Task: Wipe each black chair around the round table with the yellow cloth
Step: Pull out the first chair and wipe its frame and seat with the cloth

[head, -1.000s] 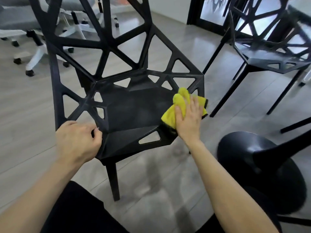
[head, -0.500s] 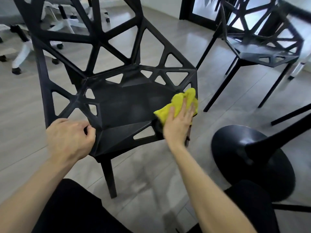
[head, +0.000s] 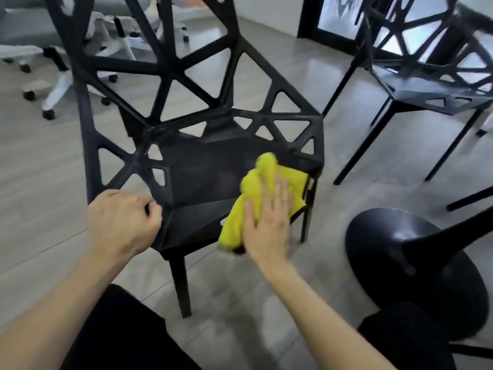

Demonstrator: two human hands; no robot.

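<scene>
Grey floor tiles (head: 40, 166) run under everything, with white office chairs (head: 64, 76) on castors off to the far left and a round table's black pedestal base (head: 416, 265) close on our right. We stand over the nearest black chair (head: 197, 182), whose seat faces us and whose open triangular backrest rises away from us. Our left hand (head: 121, 222) curls round the seat's near-left edge, we judge to keep the light frame from sliding under the rubbing. Our right hand (head: 269, 222) lies flat, fingers straight, pressing the yellow cloth (head: 253, 190) onto the seat's front-right corner. Bunched, the cloth has its long axis running from the near seat edge up and to the right toward the back. A second black chair (head: 426, 86) waits at the upper right, well apart.
</scene>
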